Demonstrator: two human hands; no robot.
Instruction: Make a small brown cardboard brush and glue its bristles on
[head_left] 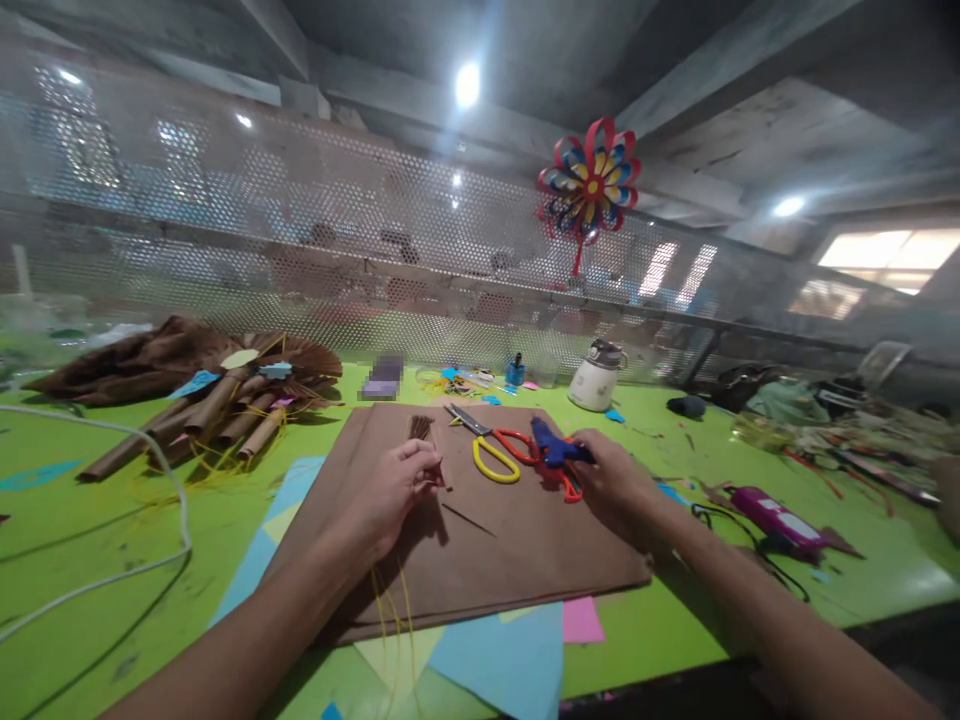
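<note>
In the head view, the person's left hand [401, 482] pinches a pleated brown paper [421, 428] between its fingers, above the left part of a stack of brown sheets [532, 555] on the green counter [637, 645]. The fluted end stands up past the fingertips; the lower part is hidden by the hand. The right hand [611, 468] has its fingers wrapped around the grip of a blue glue gun [556, 446], whose front points away from the person; whether a finger presses the trigger cannot be told.

For good work, the left fingers would best pinch low and lightly, holding the folds together without crushing them. The nozzle, likely hot, should come near the paper only from a side clear of the fingertips. The scissors [486, 432] lie between the two hands, so the glue gun should pass over them, not drag across. The thin brown strip [469, 519] near the left hand could easily catch on a sleeve-less wrist.
</note>
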